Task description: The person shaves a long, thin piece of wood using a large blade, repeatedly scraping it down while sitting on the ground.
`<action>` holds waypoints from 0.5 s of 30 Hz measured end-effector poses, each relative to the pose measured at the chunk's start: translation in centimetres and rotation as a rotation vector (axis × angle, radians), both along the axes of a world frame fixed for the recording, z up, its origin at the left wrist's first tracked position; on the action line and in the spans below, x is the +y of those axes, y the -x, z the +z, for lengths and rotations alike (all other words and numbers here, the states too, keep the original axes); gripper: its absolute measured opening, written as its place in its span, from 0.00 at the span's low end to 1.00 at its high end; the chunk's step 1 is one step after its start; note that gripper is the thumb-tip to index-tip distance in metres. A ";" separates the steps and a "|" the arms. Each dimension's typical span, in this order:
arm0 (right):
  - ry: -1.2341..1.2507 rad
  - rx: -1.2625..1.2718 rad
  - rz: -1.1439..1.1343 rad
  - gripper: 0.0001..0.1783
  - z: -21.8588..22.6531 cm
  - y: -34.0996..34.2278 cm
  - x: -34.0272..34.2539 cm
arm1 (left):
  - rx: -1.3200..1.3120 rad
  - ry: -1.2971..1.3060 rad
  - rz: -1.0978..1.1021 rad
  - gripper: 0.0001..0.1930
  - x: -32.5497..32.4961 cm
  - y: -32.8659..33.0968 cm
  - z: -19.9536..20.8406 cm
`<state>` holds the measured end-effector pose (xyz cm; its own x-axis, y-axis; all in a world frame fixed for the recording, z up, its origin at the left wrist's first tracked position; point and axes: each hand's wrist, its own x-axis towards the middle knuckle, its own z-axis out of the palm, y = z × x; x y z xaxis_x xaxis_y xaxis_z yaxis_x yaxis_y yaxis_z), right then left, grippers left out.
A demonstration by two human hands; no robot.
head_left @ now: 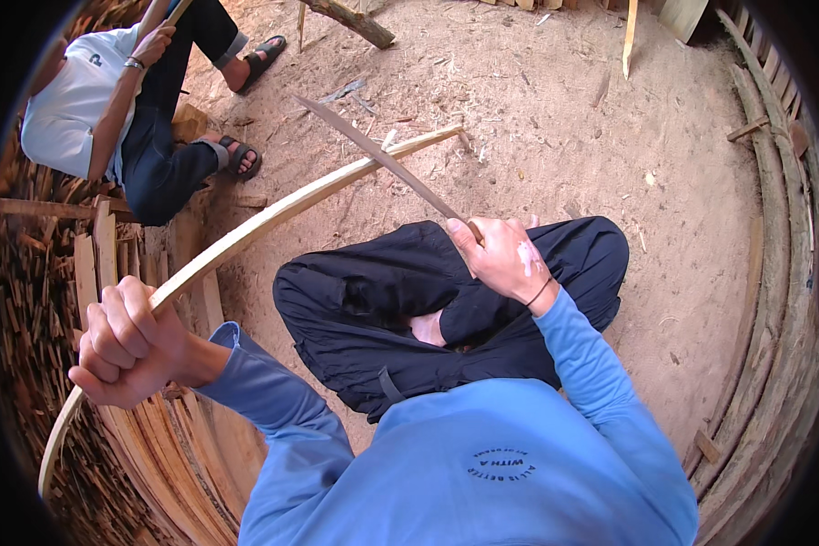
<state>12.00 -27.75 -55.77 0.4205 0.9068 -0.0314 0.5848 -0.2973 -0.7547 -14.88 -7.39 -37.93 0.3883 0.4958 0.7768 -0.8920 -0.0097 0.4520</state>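
My left hand [129, 348] is closed round a long pale wooden strip [264, 217]. The strip runs up and right from my fist, and its other end sticks out below the hand at the left. In my right hand [508, 258] is the handle of a long knife [417, 185], its narrow dark blade pointing up and left. The blade crosses over the strip near its far end. A small pale shaving [389, 139] stands up where the two cross. The strip's tip is close to a short wooden peg [465, 141] at the ground.
My crossed legs in dark trousers [382, 282] are beneath my arms. At upper left sits another person [91, 100] holding a wooden piece. Split planks [168, 446] lie along the left, long poles [764, 364] along the right. Shavings dot the sandy ground [555, 118].
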 end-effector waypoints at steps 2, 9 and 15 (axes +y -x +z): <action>-0.094 -0.221 0.056 0.30 0.8 0.6 0.1 | -0.006 -0.014 0.002 0.28 0.4 0.0 0.0; 0.011 0.070 0.004 0.26 1.8 1.6 -1.4 | -0.022 -0.074 -0.021 0.28 -1.1 -1.0 0.3; 0.071 -0.019 -0.032 0.28 -0.4 0.7 -0.5 | 0.005 0.015 0.040 0.28 1.0 -0.2 0.2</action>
<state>11.33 -28.25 -56.22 0.4501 0.8887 -0.0874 0.5879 -0.3685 -0.7201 -14.70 -6.34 -37.72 0.3718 0.5227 0.7672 -0.8889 -0.0380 0.4566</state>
